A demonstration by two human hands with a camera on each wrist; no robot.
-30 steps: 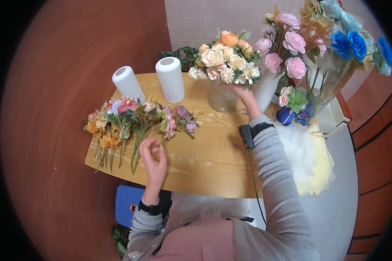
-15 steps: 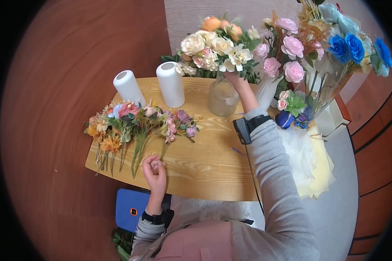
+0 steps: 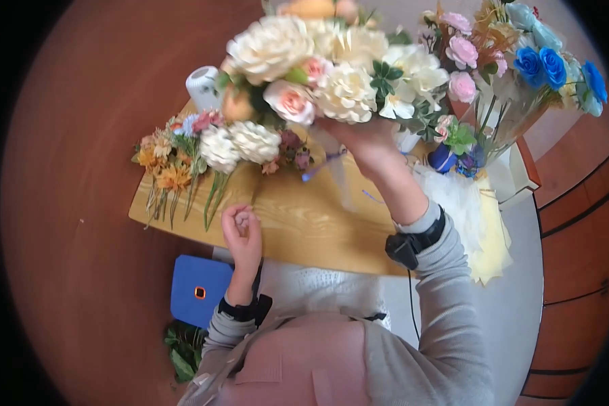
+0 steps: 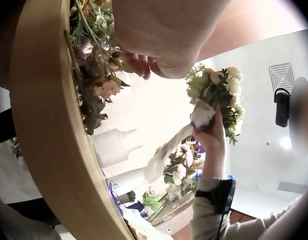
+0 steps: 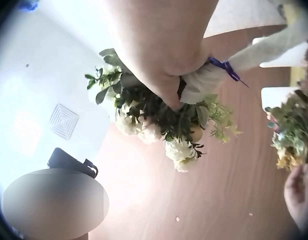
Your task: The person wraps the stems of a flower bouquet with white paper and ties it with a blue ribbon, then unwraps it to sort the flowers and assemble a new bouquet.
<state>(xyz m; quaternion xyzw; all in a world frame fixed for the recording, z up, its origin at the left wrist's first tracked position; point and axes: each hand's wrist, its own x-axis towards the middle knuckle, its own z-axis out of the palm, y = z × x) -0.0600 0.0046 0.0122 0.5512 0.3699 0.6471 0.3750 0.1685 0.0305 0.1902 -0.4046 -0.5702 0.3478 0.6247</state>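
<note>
The right hand (image 3: 375, 152) has its grip curled round the neck of the bouquet (image 3: 348, 74), just under the blooms, and holds it raised above the bench (image 3: 311, 237). In the head view, the bouquet's cream, white, peach and pale pink flowers spread from about 9 through 12 to 1 o'clock of that hand. Its wrapped stems (image 4: 169, 150) trail from the grip, bound at the top with a purple ribbon (image 5: 228, 69).

At 8 o'clock of the right hand is the left hand (image 3: 242, 229), its fingers loosely curled, its grip relaxed and empty. From the left hand, orange flowers (image 3: 172, 177) lie on the bench at 10 o'clock and purple flowers (image 3: 298, 152) at 1 o'clock, partly hidden by the bouquet. A white vase (image 3: 203, 88) stands between 11 and 12 o'clock. The left wrist view also shows a clear glass bottle (image 4: 114, 146) on the bench.

Farther from the right hand, pink flowers (image 3: 462, 54) rise between 1 and 2 o'clock, and blue flowers (image 3: 541, 66) at 2 o'clock. A small blue pot (image 3: 442, 158) with pink and green sprigs sits at 3 o'clock, and white and yellow sheets (image 3: 487, 230) hang at 4 o'clock.
</note>
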